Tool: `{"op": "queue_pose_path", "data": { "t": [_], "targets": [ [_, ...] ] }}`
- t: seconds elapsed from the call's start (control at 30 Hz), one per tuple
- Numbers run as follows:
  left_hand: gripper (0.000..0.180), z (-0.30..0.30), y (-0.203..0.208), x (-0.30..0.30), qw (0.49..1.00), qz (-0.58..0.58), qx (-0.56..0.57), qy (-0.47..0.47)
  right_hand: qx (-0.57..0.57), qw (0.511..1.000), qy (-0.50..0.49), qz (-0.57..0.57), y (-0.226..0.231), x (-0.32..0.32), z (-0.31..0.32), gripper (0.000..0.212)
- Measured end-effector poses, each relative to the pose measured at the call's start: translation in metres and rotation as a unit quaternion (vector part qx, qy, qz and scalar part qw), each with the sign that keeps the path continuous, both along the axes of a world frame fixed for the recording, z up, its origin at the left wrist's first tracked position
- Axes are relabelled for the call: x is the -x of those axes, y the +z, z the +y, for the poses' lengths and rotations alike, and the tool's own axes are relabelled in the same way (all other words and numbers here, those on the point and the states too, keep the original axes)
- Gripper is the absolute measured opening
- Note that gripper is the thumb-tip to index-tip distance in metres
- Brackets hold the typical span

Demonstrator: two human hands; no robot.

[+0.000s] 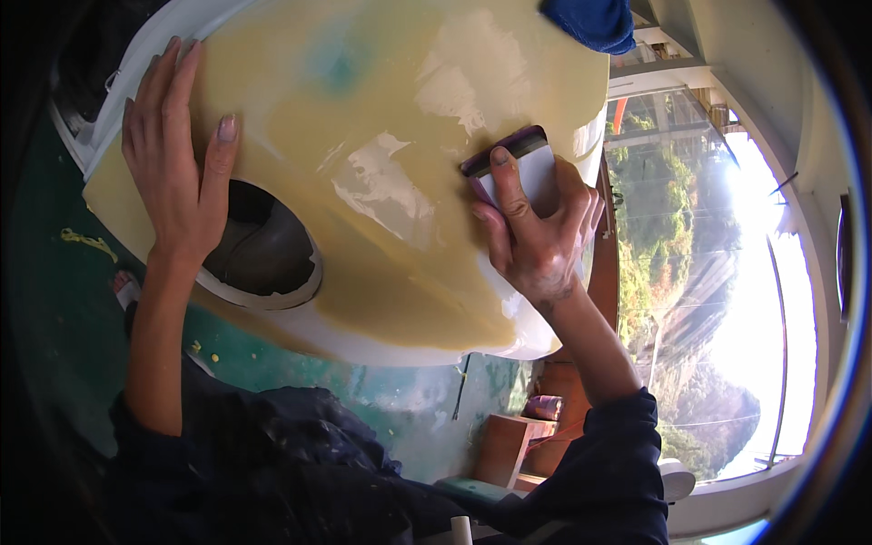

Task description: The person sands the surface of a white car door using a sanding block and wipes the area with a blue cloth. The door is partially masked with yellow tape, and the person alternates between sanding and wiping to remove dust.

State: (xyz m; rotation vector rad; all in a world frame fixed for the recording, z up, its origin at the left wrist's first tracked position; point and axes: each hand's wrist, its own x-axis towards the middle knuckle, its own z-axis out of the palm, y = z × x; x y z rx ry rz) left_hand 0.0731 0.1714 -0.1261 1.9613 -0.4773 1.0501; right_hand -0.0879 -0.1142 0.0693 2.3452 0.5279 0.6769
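A large curved body panel (272, 118), white under yellowish filler, spreads out in front of me. Paler shiny patches and a bluish smudge show on its surface. My left hand (173, 173) lies flat on the panel's left side, fingers stretched out and holding nothing. Just right of its wrist is a dark oval opening (263, 241) with a white rim. On the panel's right part, my right hand (545, 227) grips a sanding block (531, 173) with a pale back and dark edges, its face against the filler. That face is hidden.
A folded blue cloth (595, 23) rests at the panel's far right edge. Below right stands a brown wooden box (504, 450) with a can (543, 408) on it. Yellowish scraps (88, 240) lie on the green floor (64, 318). A bright window (690, 272) is at right.
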Motion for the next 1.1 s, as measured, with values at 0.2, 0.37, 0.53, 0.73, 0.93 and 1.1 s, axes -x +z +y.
{"op": "queue_pose_path", "data": {
  "t": [0.2, 0.37, 0.53, 0.73, 0.93, 1.1],
  "targets": [
    [0.059, -0.020, 0.020, 0.017, 1.000, 0.018, -0.014, -0.019, 0.058, 0.998, 0.014, 0.020, -0.001, 0.039, -0.028, 0.056],
    [0.061, -0.040, 0.034, 0.022, 0.998, -0.024, -0.014, -0.061, 0.019, 0.998, 0.045, -0.049, 0.012, -0.041, 0.015, 0.052],
    [0.064, -0.049, 0.029, 0.040, 0.995, 0.029, -0.061, -0.069, 0.032, 0.998, 0.056, 0.015, -0.006, 0.019, -0.017, 0.057],
    [0.064, -0.055, 0.038, 0.050, 0.986, 0.021, -0.098, -0.134, 0.006, 0.994, 0.066, -0.090, 0.018, -0.060, 0.014, 0.055],
    [0.067, -0.066, 0.031, 0.064, 0.982, 0.044, -0.139, -0.122, 0.027, 0.999, 0.035, -0.011, 0.006, 0.031, -0.036, 0.056],
    [0.070, -0.051, 0.023, 0.063, 0.980, 0.047, -0.143, -0.132, 0.000, 0.998, -0.007, -0.061, 0.017, -0.001, -0.016, 0.057]
  ]
}}
